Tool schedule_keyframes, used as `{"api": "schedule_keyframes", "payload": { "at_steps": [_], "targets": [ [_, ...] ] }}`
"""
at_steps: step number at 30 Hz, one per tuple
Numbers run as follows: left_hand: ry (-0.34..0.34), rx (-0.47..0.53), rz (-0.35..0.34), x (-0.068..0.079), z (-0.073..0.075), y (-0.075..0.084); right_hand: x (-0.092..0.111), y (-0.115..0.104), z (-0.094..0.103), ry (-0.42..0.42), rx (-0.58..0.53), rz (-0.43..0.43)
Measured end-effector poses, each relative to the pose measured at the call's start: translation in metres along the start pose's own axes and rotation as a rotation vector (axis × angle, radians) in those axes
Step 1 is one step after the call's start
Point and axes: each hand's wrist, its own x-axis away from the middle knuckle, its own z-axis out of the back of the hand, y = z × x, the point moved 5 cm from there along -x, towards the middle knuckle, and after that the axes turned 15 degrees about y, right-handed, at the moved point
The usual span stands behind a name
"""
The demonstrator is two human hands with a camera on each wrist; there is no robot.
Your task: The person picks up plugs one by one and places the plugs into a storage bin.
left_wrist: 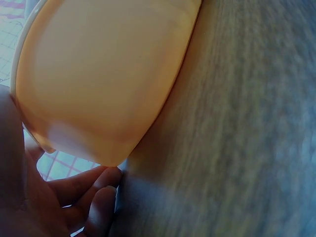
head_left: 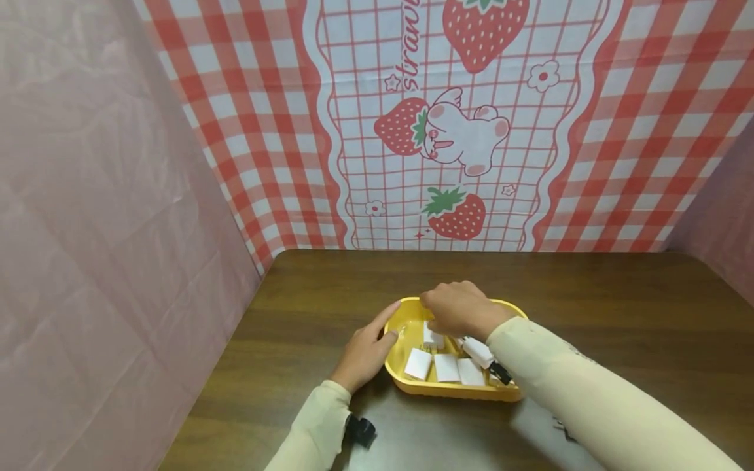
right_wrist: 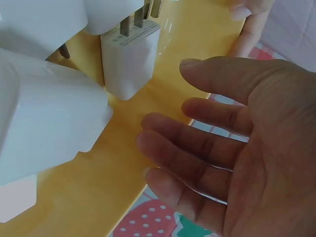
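A yellow plastic basin (head_left: 436, 390) stands on the table with several white plug-in chargers (head_left: 418, 364) inside. My left hand (head_left: 360, 356) holds its left end, with thumb and forefinger at the rim. In the left wrist view, the fingers of that hand (left_wrist: 74, 205) curl round the basin's outer wall (left_wrist: 113, 84). My right hand (head_left: 462, 309) reaches over the far rim. The right wrist view shows this hand (right_wrist: 247, 133) with loosely bent, parted fingers and nothing in its grasp. Nearest its thumb is a charger (right_wrist: 129, 61) with metal prongs.
The brown wooden table (head_left: 636, 327) meets a red-and-white strawberry cloth (head_left: 271, 131) at the back. Pale pink fabric (head_left: 106, 229) hangs at the left. A black wrist camera (head_left: 360, 430) sits by the left sleeve. My right forearm (head_left: 595, 399) crosses the basin's right end.
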Motion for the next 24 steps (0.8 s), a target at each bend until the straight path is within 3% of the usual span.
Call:
{"api": "schedule_keyframes", "payload": {
  "at_steps": [17, 24],
  "targets": [
    [-0.001, 0.012, 0.01, 0.002, 0.0, -0.001, 0.008, 0.011, 0.011, -0.012, -0.015, -0.042],
    [0.019, 0.013, -0.032, 0.001, 0.001, 0.001, 0.018, 0.012, 0.025, -0.034, -0.032, -0.063]
  ]
}}
